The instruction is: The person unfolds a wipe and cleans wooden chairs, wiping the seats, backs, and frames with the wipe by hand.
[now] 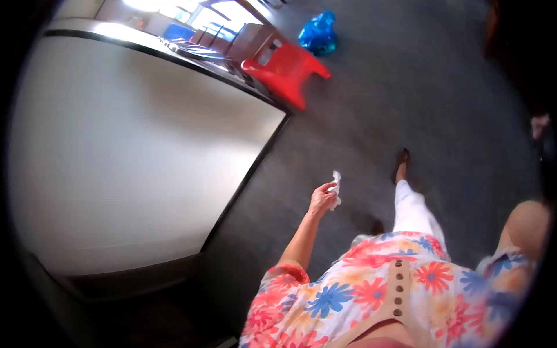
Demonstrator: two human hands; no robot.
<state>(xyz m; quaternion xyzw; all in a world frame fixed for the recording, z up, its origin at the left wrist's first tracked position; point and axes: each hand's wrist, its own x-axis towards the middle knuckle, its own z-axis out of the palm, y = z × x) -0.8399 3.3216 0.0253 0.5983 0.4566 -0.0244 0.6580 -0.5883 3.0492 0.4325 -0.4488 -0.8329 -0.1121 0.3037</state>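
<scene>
My left hand (322, 199) hangs low beside my body, fingers closed round a crumpled white tissue (336, 189). Part of the tissue sticks out above and below the fingers. The hand is over the dark floor, apart from the white-topped table on the left. Of my right arm only a bare part (527, 223) shows at the right edge; the right hand is out of sight.
A large white table (139, 156) with a dark edge stands at left. Beyond its corner are a red plastic stool (287, 72) and a shiny blue plastic bag (318, 33) on the grey floor (371, 104). A striped item (194, 50) lies by the table's far edge.
</scene>
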